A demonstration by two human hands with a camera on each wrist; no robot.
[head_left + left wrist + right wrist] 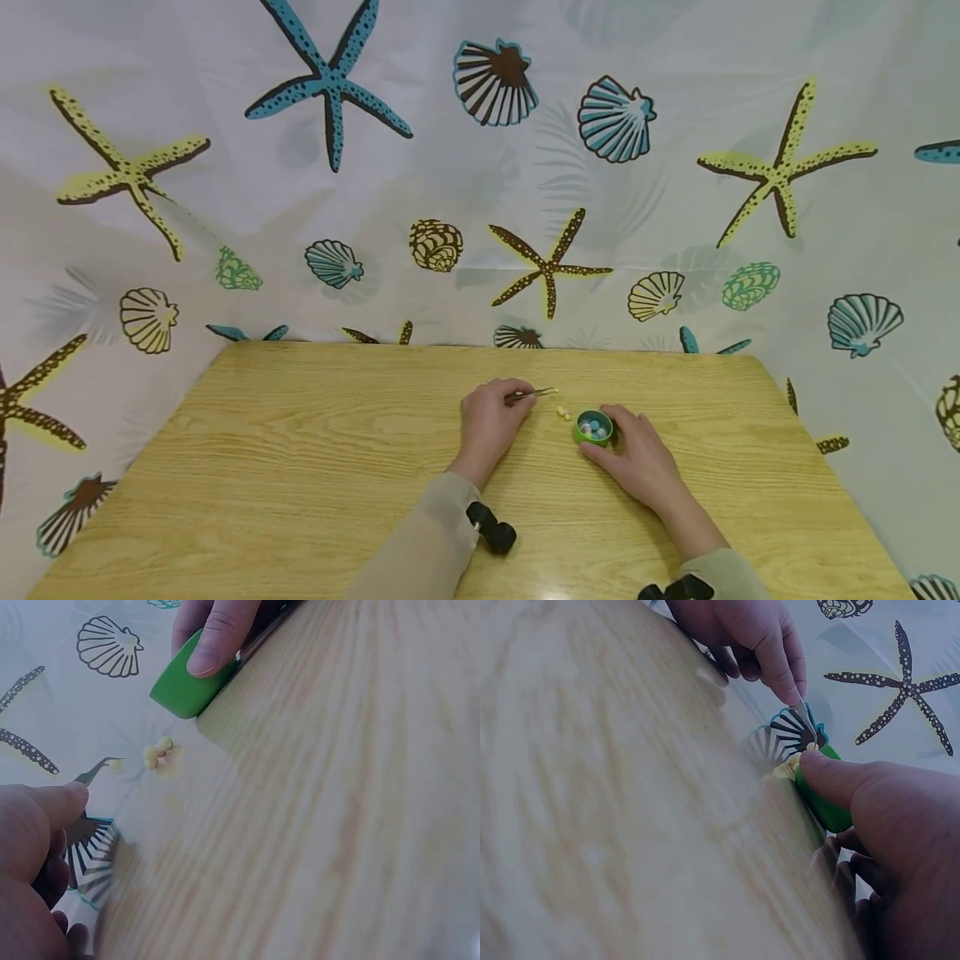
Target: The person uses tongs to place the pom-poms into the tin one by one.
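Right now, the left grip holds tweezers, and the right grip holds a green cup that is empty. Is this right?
Not quite: the green cup is not empty. The head view shows small round pieces inside it, some of them blue. The rest stands: the left grip holds tweezers, and the right grip holds the cup.

Wood-grain table [300, 467], pale cloth [405, 183] behind — printed starfish [332, 81], striped shells [615, 125], faint glare [551, 583]

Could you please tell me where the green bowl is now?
In the head view, the green bowl is on the table right of centre, held by the right hand, just right of the small yellow pieces.
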